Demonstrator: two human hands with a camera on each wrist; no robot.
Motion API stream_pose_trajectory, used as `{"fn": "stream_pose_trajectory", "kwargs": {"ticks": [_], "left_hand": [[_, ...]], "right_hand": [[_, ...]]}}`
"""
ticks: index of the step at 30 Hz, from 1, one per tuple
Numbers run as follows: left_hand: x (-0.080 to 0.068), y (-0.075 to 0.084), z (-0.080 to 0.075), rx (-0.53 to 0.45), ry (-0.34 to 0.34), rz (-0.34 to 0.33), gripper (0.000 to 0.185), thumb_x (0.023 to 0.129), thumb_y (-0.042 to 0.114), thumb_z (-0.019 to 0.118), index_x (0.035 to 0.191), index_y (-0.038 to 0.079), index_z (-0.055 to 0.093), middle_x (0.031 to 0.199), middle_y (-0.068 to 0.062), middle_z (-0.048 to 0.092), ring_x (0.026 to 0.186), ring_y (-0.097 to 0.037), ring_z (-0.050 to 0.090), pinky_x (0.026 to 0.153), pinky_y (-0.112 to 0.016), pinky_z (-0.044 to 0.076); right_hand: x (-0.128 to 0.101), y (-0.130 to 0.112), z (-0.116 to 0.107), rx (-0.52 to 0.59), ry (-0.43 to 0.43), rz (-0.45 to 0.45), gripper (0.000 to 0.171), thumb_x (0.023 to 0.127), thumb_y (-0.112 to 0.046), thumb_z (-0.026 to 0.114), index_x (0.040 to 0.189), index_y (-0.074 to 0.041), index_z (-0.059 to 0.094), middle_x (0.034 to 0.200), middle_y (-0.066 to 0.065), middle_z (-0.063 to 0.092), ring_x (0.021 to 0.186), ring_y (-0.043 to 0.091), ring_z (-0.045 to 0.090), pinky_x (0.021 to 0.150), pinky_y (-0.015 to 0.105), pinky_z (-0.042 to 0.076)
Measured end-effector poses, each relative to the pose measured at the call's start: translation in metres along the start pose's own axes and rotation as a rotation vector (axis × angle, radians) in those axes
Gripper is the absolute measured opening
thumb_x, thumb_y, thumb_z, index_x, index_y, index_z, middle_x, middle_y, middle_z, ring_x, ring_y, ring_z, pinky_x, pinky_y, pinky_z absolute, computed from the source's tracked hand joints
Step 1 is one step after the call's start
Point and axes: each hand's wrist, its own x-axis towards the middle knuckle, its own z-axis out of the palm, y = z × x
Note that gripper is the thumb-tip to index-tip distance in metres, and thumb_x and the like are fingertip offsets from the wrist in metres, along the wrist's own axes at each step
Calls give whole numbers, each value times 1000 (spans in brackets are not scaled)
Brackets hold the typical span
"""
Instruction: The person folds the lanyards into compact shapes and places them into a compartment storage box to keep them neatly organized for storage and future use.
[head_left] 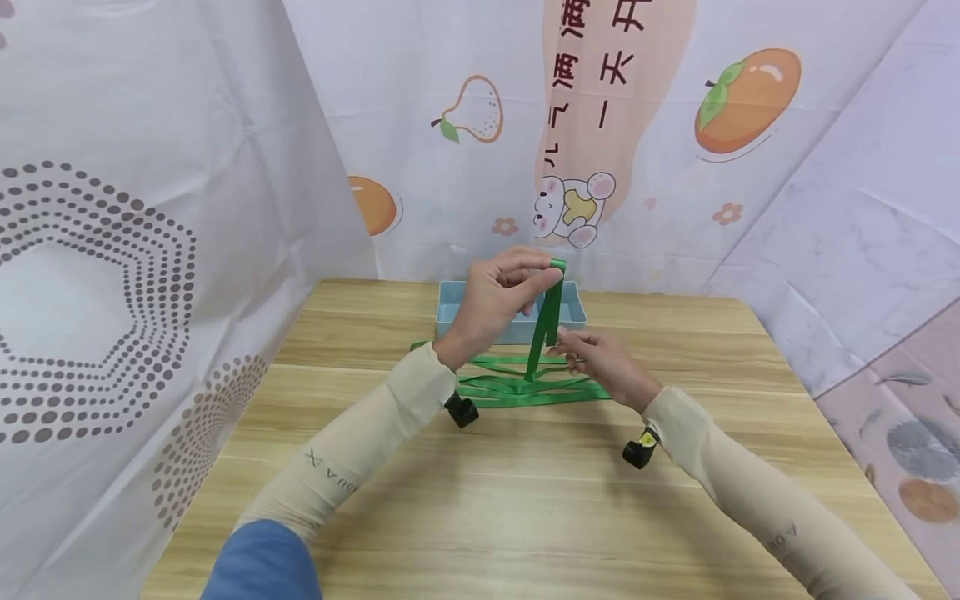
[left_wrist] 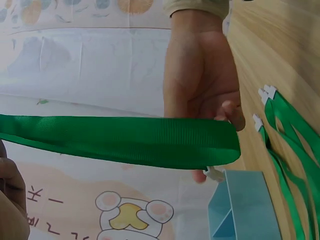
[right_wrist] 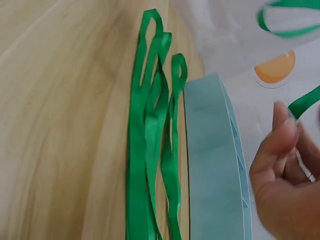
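Observation:
My left hand [head_left: 547,273] is raised over the table and pinches the folded top of a green ribbon [head_left: 546,321] between thumb and fingers. The ribbon hangs down in two strands. My right hand [head_left: 561,346] pinches its lower end just above the table. In the left wrist view the ribbon [left_wrist: 125,140] stretches flat from the left hand's fingers [left_wrist: 230,112] toward the right hand. The right wrist view shows a short piece of the ribbon [right_wrist: 305,102] at the right hand's fingertips [right_wrist: 282,127]. Several more green ribbons [head_left: 525,387] lie in loops on the table under both hands.
A shallow light blue box [head_left: 450,312] stands on the wooden table [head_left: 525,517] just behind the hands, right beside the loose ribbons [right_wrist: 150,150]. Printed cloth sheets [head_left: 150,208] hang close round the table's back and sides.

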Motion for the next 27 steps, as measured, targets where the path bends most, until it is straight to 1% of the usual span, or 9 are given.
{"fn": "stream_pose_trajectory", "kwargs": {"ticks": [1,5,7,9,13,19,20,23,27], "left_hand": [[1,1,0,7,2,3,17,97,5,72,112,-3,75,87,-3,70,56,-24,47,48,-30,33],[3,3,-1,29,17,2,18,97,7,72,113,-1,76,94,-2,71,56,-24,48,47,-29,33],[3,4,-1,39,22,1,18,97,8,73,112,-1,76,101,-3,71,55,-24,48,49,-29,36],[3,4,-1,47,23,1,18,97,9,74,111,-1,77,109,-3,71,55,-24,49,52,-29,40],[3,3,1,57,18,0,18,96,10,74,110,-1,78,117,-4,69,53,-23,50,58,-29,45],[3,5,1,68,21,1,18,96,12,75,110,1,78,115,-2,69,54,-24,50,60,-30,45],[3,5,0,66,21,3,18,96,11,75,110,1,78,112,-2,70,54,-24,50,60,-30,44],[3,6,-1,61,28,11,17,96,11,75,110,2,78,86,-4,68,54,-26,48,56,-30,40],[2,6,-3,71,53,12,19,96,13,76,112,5,78,58,-9,53,51,-26,45,46,-30,30]], "right_hand": [[-2,1,1,-20,-3,-21,54,106,-43,58,124,7,67,115,10,69,93,21,56,88,43,51],[-8,5,10,-90,-3,-94,46,103,-41,64,127,-2,70,126,13,70,109,30,61,91,45,51],[-10,7,17,-105,12,-113,45,101,-40,67,133,-9,69,125,12,72,111,33,60,88,42,52],[-11,7,23,-100,31,-117,44,100,-41,69,132,-10,70,122,9,73,107,35,59,83,38,52],[-9,8,34,-88,63,-121,43,99,-38,72,129,-8,71,117,8,74,104,38,57,77,35,52],[-9,5,44,-117,74,-137,36,101,-25,70,129,-3,71,116,9,73,109,46,59,77,42,54],[-9,5,45,-123,78,-138,34,101,-25,69,128,-4,71,115,9,73,109,46,59,78,43,54],[-10,6,46,-143,77,-153,32,103,-26,67,125,-5,73,113,9,74,106,44,59,80,48,53],[-11,11,47,-185,91,-187,30,103,-31,66,117,-8,78,106,11,76,92,36,60,75,46,51]]}}
